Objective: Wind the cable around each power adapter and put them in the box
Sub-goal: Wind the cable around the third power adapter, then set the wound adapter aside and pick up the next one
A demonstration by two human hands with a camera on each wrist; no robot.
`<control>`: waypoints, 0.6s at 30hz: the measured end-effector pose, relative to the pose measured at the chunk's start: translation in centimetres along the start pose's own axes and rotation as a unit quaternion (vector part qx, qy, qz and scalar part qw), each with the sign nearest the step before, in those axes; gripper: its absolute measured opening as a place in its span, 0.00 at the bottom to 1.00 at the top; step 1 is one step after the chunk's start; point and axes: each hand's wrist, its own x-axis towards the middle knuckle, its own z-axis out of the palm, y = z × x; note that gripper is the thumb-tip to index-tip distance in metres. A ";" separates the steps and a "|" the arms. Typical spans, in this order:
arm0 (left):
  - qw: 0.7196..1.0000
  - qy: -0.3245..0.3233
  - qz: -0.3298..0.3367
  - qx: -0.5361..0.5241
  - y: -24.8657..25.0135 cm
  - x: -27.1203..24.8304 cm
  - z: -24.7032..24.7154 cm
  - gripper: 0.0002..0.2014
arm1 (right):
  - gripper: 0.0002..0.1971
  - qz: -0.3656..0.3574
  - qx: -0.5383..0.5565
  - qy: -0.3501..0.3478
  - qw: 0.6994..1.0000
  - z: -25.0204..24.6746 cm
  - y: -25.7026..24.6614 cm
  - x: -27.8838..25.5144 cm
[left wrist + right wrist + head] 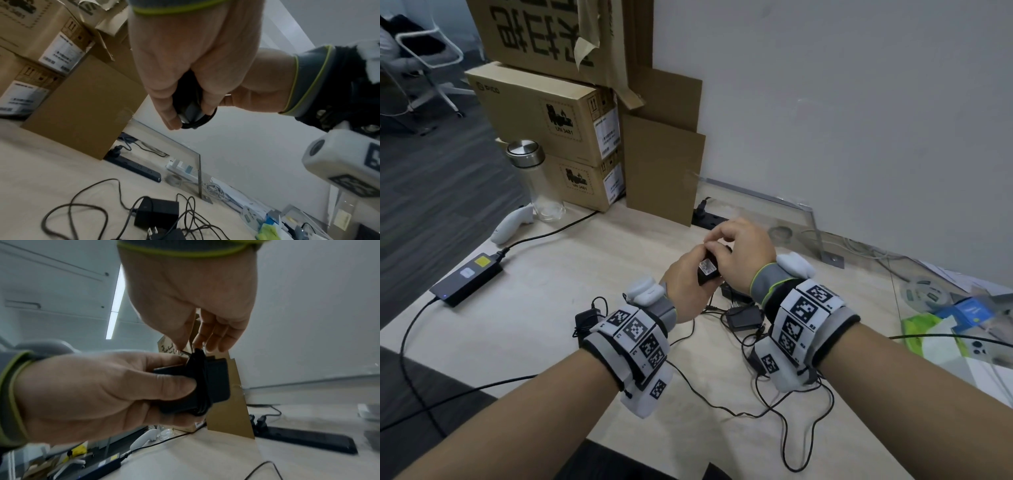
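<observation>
The light wooden table [558, 308] lies under both hands, and brown cardboard boxes [541, 116] stand far off past the left hand. The left hand [685, 284] grips a black power adapter [213, 382] up in the air. The right hand [743, 250], touching it, pinches the thin black cable [200, 356] wrapped round the adapter, and more adapters [156, 212] with loose cables lie on the table below the wrists.

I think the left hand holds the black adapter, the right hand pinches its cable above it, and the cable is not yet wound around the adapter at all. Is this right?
Not quite. The left hand does hold the black adapter and the right hand pinches the cable above it, but the right wrist view shows several turns already wound around the adapter.
</observation>
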 end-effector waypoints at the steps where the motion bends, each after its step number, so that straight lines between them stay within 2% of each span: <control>1: 1.000 0.002 -0.004 -0.007 -0.4 -0.1 0.0 0.20 | 0.03 0.008 -0.007 0.000 1.000 0.2 0.1 0.1; 4: 1.000 0.008 -0.006 -0.007 -1.3 -0.5 0.1 0.19 | 0.08 0.032 -0.035 -0.041 0.998 0.9 0.5 -0.2; 7: 1.000 -0.001 -0.006 0.005 -1.9 -0.9 0.2 0.18 | 0.01 0.054 -0.029 -0.064 0.996 1.9 0.6 -0.6; 11: 0.999 -0.026 -0.012 0.029 -4.0 -2.1 0.5 0.19 | 0.08 0.079 0.008 -0.080 0.994 3.5 0.6 -1.0; 15: 0.997 -0.046 -0.053 0.044 -7.4 -4.0 0.2 0.21 | 0.09 0.089 0.026 -0.122 0.988 5.6 0.5 -2.3; 18: 0.990 -0.058 -0.128 0.025 -10.2 -5.9 0.3 0.24 | 0.02 0.083 0.036 -0.158 0.983 8.1 0.7 -3.6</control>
